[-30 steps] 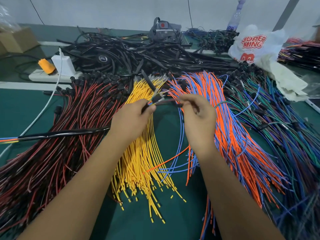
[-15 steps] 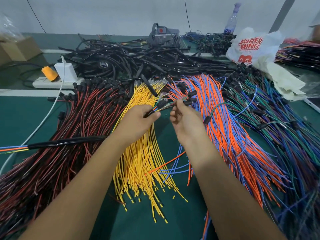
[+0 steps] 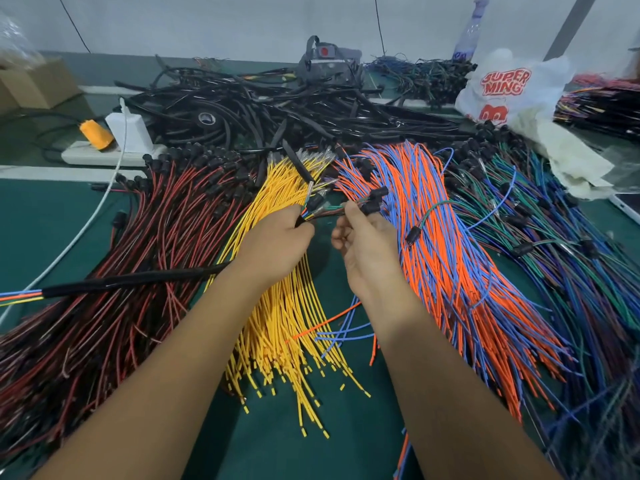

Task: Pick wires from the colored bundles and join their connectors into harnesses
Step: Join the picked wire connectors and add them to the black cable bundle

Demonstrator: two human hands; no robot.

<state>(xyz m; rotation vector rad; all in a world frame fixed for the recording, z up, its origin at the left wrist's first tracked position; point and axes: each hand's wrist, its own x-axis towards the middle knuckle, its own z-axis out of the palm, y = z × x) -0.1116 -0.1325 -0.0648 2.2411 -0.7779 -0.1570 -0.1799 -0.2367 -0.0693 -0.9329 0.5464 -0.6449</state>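
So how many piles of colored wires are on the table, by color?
Red and black bundle: 1
Yellow bundle: 1
Orange and blue bundle: 1
Green, blue and purple bundle: 1
Total: 4

Power strip (image 3: 104, 154) behind wire bundles (image 3: 284, 306), left.

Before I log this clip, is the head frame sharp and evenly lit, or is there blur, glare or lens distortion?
Head view: soft, even light, no harsh glare; faint shadow on the green mat under the arms. Centre is sharp, around the left hand, the right hand and the yellow wires. The lower right blue-green wires smear. Wide-angle bending shows in the tilted pole.
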